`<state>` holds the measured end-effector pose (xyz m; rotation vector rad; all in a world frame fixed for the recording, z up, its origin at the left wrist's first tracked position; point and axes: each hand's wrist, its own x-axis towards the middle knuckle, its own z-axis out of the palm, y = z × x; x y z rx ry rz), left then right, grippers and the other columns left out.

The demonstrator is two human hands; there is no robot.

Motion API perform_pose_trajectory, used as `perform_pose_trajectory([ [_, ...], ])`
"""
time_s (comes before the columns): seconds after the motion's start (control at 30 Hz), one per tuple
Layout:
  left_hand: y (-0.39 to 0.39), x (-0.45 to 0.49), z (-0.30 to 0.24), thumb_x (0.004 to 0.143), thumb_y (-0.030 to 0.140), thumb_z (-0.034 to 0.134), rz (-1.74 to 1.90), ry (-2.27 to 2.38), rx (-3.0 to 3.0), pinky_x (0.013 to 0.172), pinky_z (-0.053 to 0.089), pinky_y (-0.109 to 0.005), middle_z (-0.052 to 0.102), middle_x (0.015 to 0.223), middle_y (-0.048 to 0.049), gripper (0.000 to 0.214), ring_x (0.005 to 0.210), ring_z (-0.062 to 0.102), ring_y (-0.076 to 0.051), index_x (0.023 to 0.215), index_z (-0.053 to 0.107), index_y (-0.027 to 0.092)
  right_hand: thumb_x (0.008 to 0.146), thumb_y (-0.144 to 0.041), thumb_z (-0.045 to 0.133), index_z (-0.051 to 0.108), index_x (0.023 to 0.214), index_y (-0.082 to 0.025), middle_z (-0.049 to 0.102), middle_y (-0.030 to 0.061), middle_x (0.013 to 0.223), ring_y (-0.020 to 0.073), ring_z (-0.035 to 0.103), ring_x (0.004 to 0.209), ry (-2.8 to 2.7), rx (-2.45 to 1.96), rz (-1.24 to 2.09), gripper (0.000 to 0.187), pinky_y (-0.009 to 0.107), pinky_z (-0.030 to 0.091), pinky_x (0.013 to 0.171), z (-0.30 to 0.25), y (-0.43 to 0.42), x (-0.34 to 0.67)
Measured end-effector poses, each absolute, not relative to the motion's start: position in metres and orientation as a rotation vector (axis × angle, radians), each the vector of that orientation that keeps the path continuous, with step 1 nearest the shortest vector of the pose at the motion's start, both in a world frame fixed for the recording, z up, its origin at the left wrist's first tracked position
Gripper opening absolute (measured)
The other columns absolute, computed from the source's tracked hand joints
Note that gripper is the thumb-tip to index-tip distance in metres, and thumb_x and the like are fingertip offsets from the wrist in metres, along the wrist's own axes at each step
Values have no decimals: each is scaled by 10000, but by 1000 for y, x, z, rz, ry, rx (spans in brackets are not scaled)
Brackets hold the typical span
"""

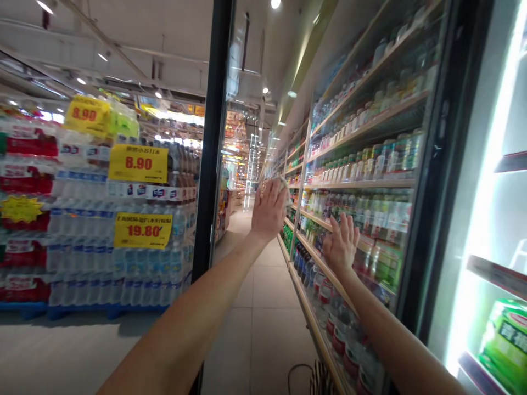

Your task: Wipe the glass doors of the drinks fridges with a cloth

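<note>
My left hand (269, 211) is stretched out toward the glass door (251, 285) with its fingers nearly straight. Under it is a pale cloth (285, 193), pressed to the pane; only its edge shows past the fingers, and most of it is covered by the hand. Lower and to the right, my right hand (341, 241) is raised at the same pane with its fingers apart and nothing in it. Whether its palm touches the glass I cannot tell. A black frame (208, 164) borders the pane on the left, with another dark upright at the right.
Shelves of bottled drinks (370, 159) show in the pane. At right is a lit cooler with a green package (506, 340). Stacked water bottles (86, 252) with yellow price signs (142, 230) stand on blue pallets (78, 311) at left. A tiled aisle (234, 323) runs between.
</note>
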<state>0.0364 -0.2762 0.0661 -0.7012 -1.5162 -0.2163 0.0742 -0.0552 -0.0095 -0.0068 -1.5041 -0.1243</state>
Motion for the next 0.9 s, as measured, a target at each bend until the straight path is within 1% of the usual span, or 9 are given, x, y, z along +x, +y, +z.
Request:
perform_pose_trajectory([
  [0.17, -260, 36, 37, 885, 178, 381, 191, -1313, -1162, 1110, 197, -422, 383, 1428, -62, 421, 1348, 279, -217, 1301, 437, 192, 859, -274, 397, 430, 1317, -189, 407, 132, 1399, 250, 285, 1347, -1491, -24, -171, 467, 476, 243, 1068, -10, -53, 72],
  [0.23, -261, 35, 40, 895, 189, 370, 256, -1318, -1231, 1117, 183, -421, 375, 1434, -43, 413, 1348, 281, -199, 1301, 436, 209, 858, -279, 396, 443, 1305, -185, 422, 134, 1387, 251, 296, 1340, -1471, -19, -203, 459, 467, 254, 1060, -9, -52, 72],
  [0.3, -267, 34, 60, 899, 184, 357, 161, -1395, -1131, 1119, 164, -451, 371, 1436, -50, 416, 1355, 265, -200, 1309, 425, 203, 854, -277, 398, 447, 1302, -189, 422, 131, 1387, 253, 300, 1337, -1475, -22, -201, 459, 469, 257, 1056, -9, -52, 72],
  [0.4, -276, 34, 96, 899, 185, 345, -157, -1521, -779, 1110, 159, -500, 325, 1456, -99, 431, 1367, 228, -236, 1325, 399, 157, 843, -262, 402, 435, 1316, -199, 401, 121, 1404, 258, 295, 1339, -1512, -35, -148, 479, 484, 243, 1059, -9, -54, 75],
  [0.47, -276, 35, 103, 899, 203, 346, -271, -1548, -644, 1100, 173, -517, 294, 1466, -125, 440, 1368, 220, -265, 1331, 391, 132, 839, -258, 406, 426, 1326, -202, 394, 119, 1409, 262, 292, 1340, -1523, -32, -131, 490, 487, 237, 1062, -9, -55, 76],
  [0.53, -270, 37, 91, 898, 207, 353, -175, -1533, -757, 1100, 187, -503, 307, 1462, -112, 432, 1367, 224, -264, 1322, 410, 147, 841, -254, 408, 418, 1332, -207, 397, 119, 1407, 262, 295, 1339, -1515, -34, -133, 494, 482, 242, 1061, -9, -55, 75],
  [0.63, -261, 37, 63, 897, 200, 366, 120, -1447, -1073, 1114, 191, -447, 353, 1446, -56, 413, 1363, 245, -213, 1304, 436, 209, 844, -249, 417, 394, 1350, -213, 394, 120, 1411, 262, 297, 1339, -1495, -19, -159, 508, 476, 252, 1059, -10, -53, 74],
  [0.7, -263, 35, 59, 898, 206, 370, 185, -1420, -1118, 1117, 186, -445, 361, 1442, -46, 410, 1358, 258, -200, 1303, 434, 224, 841, -243, 426, 383, 1357, -209, 388, 125, 1415, 265, 292, 1341, -1486, -2, -170, 519, 482, 252, 1060, -10, -52, 73],
  [0.9, -301, 27, 112, 873, 219, 409, -253, -1537, -608, 1117, 173, -494, 306, 1463, -118, 460, 1365, 236, -253, 1328, 394, 156, 842, -230, 421, 426, 1325, -196, 399, 128, 1407, 263, 300, 1338, -1469, -1, -164, 483, 480, 256, 1061, -9, -53, 73],
])
